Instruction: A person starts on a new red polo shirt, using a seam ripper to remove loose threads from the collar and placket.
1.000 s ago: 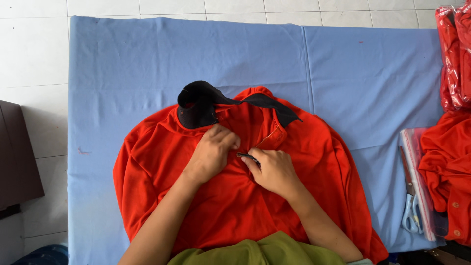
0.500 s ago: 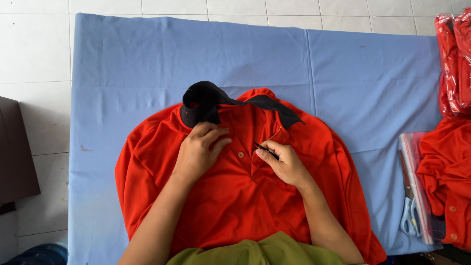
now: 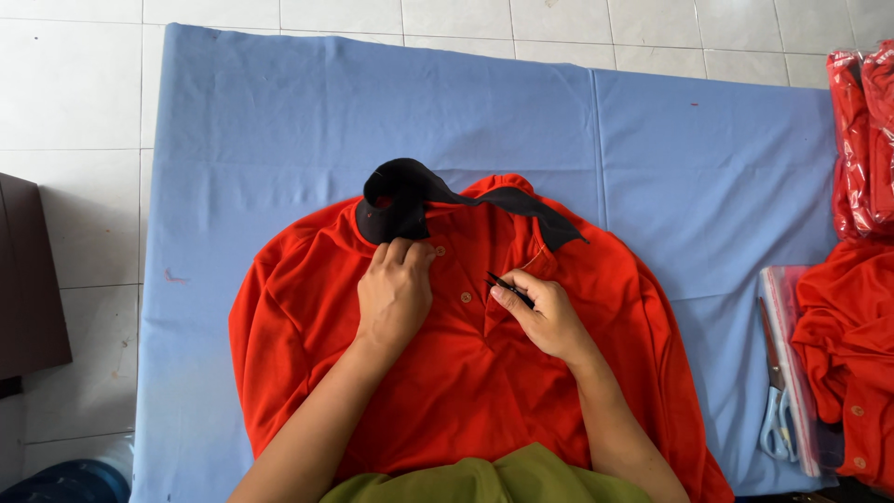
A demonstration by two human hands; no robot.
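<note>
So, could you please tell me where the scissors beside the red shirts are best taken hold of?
Take the scissors by the pale blue handle loops, coming from the near edge of the blue mat. The loops point toward the person; the blades point away, close beside the pile of red shirts.

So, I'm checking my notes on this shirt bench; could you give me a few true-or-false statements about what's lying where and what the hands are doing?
1. The red polo shirt with a black collar lies on a blue cloth-covered table. True.
2. The left hand rests on the shirt just below the collar. True.
3. The right hand is empty. False: it holds a small, thin black tool.
4. The scissors with pale blue handles lie by the left hand. False: they lie at the table's right edge, by more red garments.
5. The shirt's placket is buttoned shut. False: it lies open, its buttons showing.
</note>
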